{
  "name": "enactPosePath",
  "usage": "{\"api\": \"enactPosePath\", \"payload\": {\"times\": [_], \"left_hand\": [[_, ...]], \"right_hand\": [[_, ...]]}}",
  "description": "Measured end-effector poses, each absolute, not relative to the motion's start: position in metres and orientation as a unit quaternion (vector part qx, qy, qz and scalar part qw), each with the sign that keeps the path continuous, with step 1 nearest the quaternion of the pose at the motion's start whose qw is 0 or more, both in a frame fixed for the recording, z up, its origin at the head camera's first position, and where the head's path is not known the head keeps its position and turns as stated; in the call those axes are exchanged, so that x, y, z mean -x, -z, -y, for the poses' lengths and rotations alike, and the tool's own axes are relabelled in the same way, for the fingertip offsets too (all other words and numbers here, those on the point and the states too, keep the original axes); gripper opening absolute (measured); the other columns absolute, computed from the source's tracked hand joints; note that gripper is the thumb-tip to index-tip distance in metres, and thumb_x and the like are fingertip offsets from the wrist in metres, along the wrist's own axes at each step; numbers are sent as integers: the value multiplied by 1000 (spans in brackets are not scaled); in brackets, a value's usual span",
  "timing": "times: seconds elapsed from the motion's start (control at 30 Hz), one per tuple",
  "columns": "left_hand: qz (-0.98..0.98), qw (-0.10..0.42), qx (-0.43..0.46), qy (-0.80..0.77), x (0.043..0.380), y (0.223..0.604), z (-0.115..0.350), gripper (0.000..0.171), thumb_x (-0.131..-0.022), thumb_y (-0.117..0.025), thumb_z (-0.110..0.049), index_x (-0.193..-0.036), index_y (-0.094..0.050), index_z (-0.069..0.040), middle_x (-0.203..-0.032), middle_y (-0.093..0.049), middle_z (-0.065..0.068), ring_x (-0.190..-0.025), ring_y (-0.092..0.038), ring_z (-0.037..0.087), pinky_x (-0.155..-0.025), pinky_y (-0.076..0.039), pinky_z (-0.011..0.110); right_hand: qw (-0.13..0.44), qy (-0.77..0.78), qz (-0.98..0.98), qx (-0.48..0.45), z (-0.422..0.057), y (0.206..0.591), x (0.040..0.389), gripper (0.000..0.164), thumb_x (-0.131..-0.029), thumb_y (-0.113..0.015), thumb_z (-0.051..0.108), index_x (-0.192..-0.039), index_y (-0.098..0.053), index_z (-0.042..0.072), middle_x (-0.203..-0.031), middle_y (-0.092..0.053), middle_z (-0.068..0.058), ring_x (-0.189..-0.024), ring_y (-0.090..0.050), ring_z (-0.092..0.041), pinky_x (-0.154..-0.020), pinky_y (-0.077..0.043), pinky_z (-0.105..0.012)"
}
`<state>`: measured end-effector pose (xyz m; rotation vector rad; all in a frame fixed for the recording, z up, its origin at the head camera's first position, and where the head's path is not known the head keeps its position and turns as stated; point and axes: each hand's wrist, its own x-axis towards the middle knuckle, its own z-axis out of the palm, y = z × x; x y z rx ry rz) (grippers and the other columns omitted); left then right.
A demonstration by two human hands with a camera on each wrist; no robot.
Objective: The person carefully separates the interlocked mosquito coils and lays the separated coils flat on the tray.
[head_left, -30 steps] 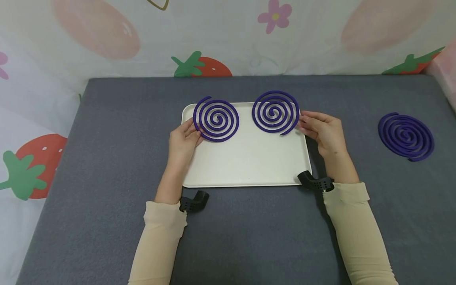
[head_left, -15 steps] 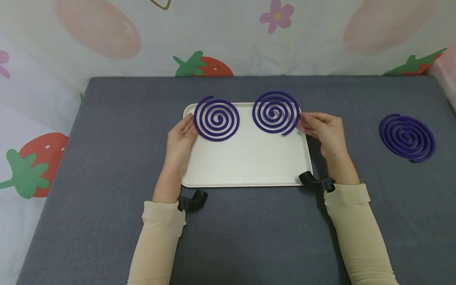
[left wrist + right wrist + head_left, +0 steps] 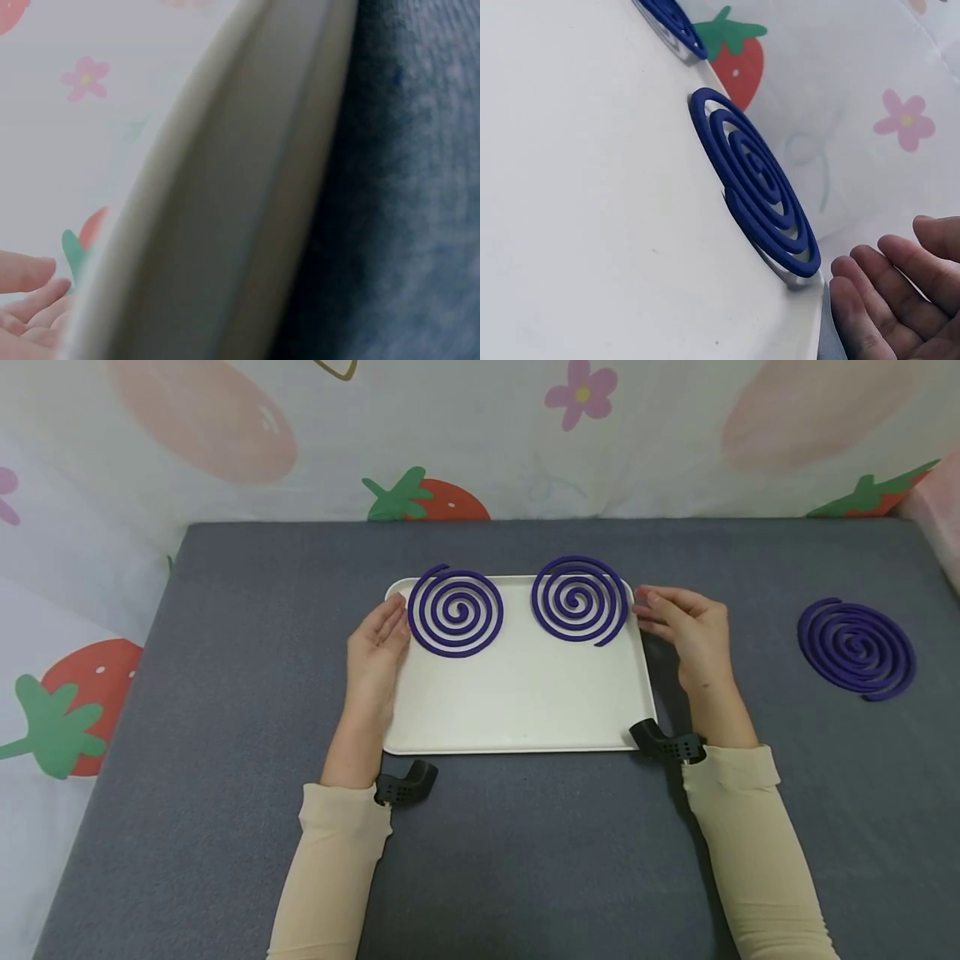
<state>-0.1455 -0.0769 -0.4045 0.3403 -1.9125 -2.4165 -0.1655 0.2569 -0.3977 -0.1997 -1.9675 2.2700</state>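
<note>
Two purple mosquito coils lie at the far side of a white rectangular tray point(image 3: 517, 702) in the head view. Over the far left corner is the left coil point(image 3: 456, 613); the right coil point(image 3: 580, 600) reaches across the far rim near the right corner. My left hand point(image 3: 378, 652) is beside the tray's left edge, close to the left coil, with its fingers extended and holding nothing. Just off the right edge, my right hand point(image 3: 690, 627) is apart from the right coil. The right wrist view shows its fingers point(image 3: 889, 281) loosely extended with nothing in them.
A third, tightly wound purple coil point(image 3: 857, 650) lies on the grey tabletop point(image 3: 825, 818) at the right. A printed cloth point(image 3: 487, 435) hangs behind the table. Each wrist wears a black camera mount point(image 3: 408, 782).
My left hand has let go of the left coil and drawn back leftward. My right hand has released the right coil, which has dropped slightly at its far side, and moved right.
</note>
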Motion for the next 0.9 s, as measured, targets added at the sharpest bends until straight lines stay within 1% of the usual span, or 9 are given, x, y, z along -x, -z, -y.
{"api": "enactPosePath", "payload": {"times": [0.13, 0.27, 0.43, 0.6, 0.73, 0.9], "left_hand": [[608, 38, -121, 784, 146, 402, 77, 42, -95, -45, 6, -137, -41, 6, -140, -44, 19, -129, -42, 19, -101, -39, 21], [577, 50, -131, 805, 146, 399, 78, 41, -96, -44, 5, -137, -41, 5, -139, -44, 17, -128, -44, 20, -101, -40, 24], [538, 61, -149, 828, 145, 396, 78, 39, -96, -45, 4, -135, -44, 5, -137, -47, 17, -124, -48, 22, -101, -41, 28], [516, 51, -162, 839, 141, 398, 79, 35, -97, -45, 4, -131, -46, 5, -133, -50, 18, -121, -51, 24, -101, -41, 28], [503, 40, -160, 848, 140, 399, 75, 34, -96, -47, 3, -130, -46, 6, -132, -51, 19, -121, -51, 26, -100, -42, 28], [500, 28, -142, 854, 139, 399, 71, 34, -97, -47, 2, -130, -44, 8, -133, -49, 22, -121, -52, 27, -99, -43, 27]], "right_hand": [[55, -779, 623, 57, -259, 395, 166, 12, -89, -63, 3, -97, -70, -4, -92, -70, -8, -80, -69, -18, -70, -57, -25], [49, -817, 572, 49, -263, 394, 168, 10, -89, -62, 0, -93, -70, -5, -89, -71, -11, -77, -69, -21, -69, -57, -27], [50, -840, 539, 37, -268, 392, 168, 11, -90, -60, -1, -90, -71, -4, -87, -71, -13, -74, -69, -22, -67, -57, -28], [40, -832, 551, 44, -275, 393, 168, 10, -89, -63, 2, -92, -71, -3, -88, -71, -11, -76, -69, -21, -67, -57, -27], [38, -823, 564, 55, -298, 394, 163, 11, -89, -64, 2, -95, -71, -3, -90, -71, -10, -78, -69, -21, -68, -57, -27], [55, -813, 576, 64, -332, 394, 153, 14, -89, -63, 2, -99, -70, -4, -92, -71, -10, -79, -69, -20, -68, -57, -27]]}}
